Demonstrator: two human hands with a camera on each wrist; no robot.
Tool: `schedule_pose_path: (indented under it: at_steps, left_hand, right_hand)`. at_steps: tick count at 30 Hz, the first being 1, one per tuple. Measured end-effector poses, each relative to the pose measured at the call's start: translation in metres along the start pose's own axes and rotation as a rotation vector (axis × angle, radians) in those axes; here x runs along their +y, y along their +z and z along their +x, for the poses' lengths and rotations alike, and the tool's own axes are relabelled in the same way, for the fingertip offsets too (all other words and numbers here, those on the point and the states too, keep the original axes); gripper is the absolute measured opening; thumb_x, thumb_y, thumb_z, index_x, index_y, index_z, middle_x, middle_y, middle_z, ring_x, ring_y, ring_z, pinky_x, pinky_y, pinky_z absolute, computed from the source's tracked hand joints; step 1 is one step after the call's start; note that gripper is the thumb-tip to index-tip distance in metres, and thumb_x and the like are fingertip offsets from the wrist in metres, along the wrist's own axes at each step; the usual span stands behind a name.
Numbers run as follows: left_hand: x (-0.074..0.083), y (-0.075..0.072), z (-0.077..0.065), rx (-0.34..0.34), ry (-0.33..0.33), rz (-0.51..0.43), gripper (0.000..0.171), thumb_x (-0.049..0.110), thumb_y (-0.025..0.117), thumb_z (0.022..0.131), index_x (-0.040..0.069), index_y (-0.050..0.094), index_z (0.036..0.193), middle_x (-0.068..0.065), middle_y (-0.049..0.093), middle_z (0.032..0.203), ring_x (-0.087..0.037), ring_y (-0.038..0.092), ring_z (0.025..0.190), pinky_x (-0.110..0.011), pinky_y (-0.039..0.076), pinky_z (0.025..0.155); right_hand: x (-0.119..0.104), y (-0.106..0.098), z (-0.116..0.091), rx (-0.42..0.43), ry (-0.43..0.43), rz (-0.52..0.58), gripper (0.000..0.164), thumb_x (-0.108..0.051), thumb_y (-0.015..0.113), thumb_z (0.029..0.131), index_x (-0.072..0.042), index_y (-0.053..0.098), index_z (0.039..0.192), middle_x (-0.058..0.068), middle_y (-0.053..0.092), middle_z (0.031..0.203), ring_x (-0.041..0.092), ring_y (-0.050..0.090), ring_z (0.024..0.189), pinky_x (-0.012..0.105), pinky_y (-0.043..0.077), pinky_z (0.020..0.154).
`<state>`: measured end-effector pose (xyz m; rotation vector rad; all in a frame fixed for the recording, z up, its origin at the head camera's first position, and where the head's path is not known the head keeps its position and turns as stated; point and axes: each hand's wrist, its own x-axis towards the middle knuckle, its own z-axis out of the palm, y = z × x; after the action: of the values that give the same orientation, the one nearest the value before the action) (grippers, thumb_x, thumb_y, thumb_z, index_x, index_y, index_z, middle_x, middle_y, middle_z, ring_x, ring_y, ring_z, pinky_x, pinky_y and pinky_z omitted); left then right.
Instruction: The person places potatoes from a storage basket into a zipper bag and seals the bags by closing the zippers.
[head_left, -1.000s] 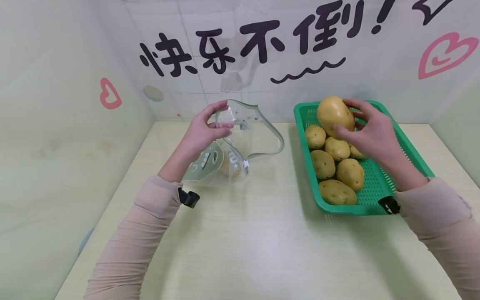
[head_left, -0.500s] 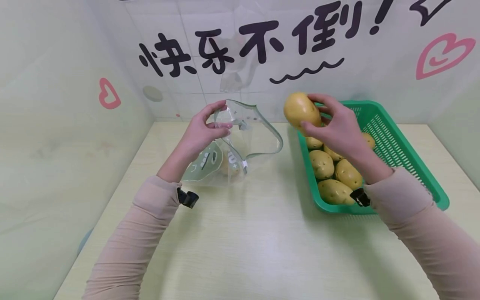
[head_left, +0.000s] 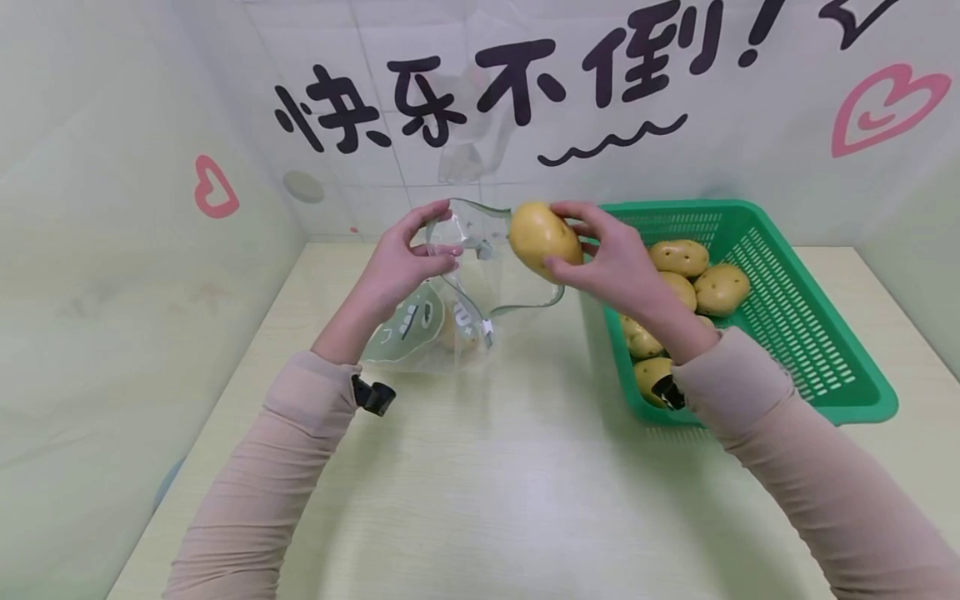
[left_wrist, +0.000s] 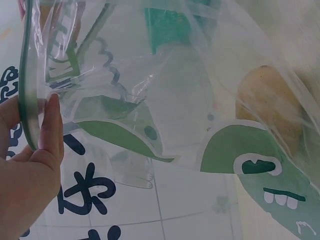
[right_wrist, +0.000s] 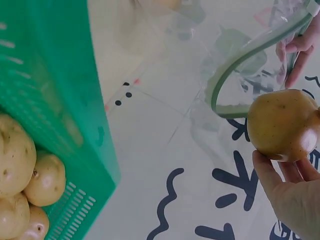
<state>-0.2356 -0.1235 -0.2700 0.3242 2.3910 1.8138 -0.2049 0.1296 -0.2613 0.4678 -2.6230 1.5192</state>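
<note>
A small booth-like setting, exact kind unclear: pale sheets (head_left: 97,317) with lettering (head_left: 521,98) and hearts (head_left: 874,122) surround a bench (head_left: 487,492) on three sides.

My right hand (right_wrist: 292,200) grips 1 potato (right_wrist: 280,125) beside a green-rimmed clear bag (right_wrist: 237,64), near my left hand (right_wrist: 302,47). To one side of my right hand, a green basket (right_wrist: 75,85) holds at least 4 potatoes (right_wrist: 14,157).

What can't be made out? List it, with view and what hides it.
Head view: parts of some potatoes in the basket, behind the right arm.
Left wrist view: part of the bagged potato, behind the green print on the bag.
Same view: part of the left hand, cut off at left.
Right wrist view: part of the basket, cut off at left.
</note>
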Motion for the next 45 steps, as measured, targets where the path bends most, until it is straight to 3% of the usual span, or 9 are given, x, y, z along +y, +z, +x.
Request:
schedule_pose_path:
  at_steps: [6,12,21,28,32,45]
  left_hand:
    - [-0.001,-0.001,0.000,0.005,-0.001,0.012,0.071,-0.006,0.059,0.085,0.017,0.035,0.148,-0.002,0.036,0.150,-0.025,0.061,0.112,-0.016,0.057,0.080]
    - [-0.002,-0.002,0.001,0.008,-0.002,0.014,0.072,-0.006,0.060,0.084,0.017,0.035,0.148,-0.002,0.036,0.150,-0.016,0.063,0.105,-0.016,0.057,0.080]
    - [-0.002,-0.003,0.000,0.007,0.001,0.005,0.072,-0.007,0.060,0.084,0.018,0.036,0.147,-0.004,0.036,0.150,-0.019,0.063,0.106,-0.016,0.057,0.080]
    - [0.000,-0.004,-0.001,0.009,0.001,0.001,0.072,-0.007,0.059,0.083,0.017,0.036,0.147,-0.003,0.037,0.150,-0.020,0.062,0.107,-0.017,0.057,0.081]
    - [0.000,-0.004,-0.001,0.007,0.007,-0.004,0.072,-0.007,0.059,0.083,0.016,0.036,0.147,-0.004,0.037,0.149,-0.014,0.063,0.103,-0.016,0.057,0.081]
    - [-0.001,-0.005,-0.001,0.001,0.017,-0.016,0.071,-0.009,0.058,0.083,0.013,0.036,0.147,-0.006,0.037,0.149,-0.009,0.064,0.098,-0.015,0.057,0.079]
  right_hand:
    - [0.000,0.013,0.006,-0.038,0.004,0.018,0.057,-0.010,0.069,0.083,-0.006,0.049,0.136,0.012,0.047,0.143,0.033,0.048,0.131,0.046,0.045,0.108]
    - [0.000,0.022,0.009,-0.071,-0.005,0.010,0.058,-0.011,0.069,0.083,-0.007,0.049,0.137,0.011,0.047,0.143,0.032,0.048,0.131,0.045,0.046,0.108]
    - [0.000,0.032,0.012,-0.131,-0.007,0.015,0.057,-0.013,0.068,0.083,-0.008,0.048,0.137,0.013,0.049,0.142,0.034,0.054,0.125,0.045,0.054,0.097]
    - [0.001,0.040,0.016,-0.130,-0.013,-0.001,0.061,-0.013,0.070,0.082,-0.007,0.046,0.138,0.014,0.050,0.142,0.034,0.055,0.123,0.044,0.055,0.095]
    - [0.003,0.045,0.018,-0.129,-0.006,0.014,0.061,-0.012,0.070,0.082,-0.007,0.046,0.138,0.013,0.050,0.141,0.033,0.056,0.121,0.043,0.056,0.093]
    - [0.009,0.053,0.020,-0.105,-0.005,0.050,0.060,-0.010,0.072,0.082,-0.002,0.047,0.135,0.014,0.051,0.135,0.029,0.052,0.123,0.038,0.047,0.107]
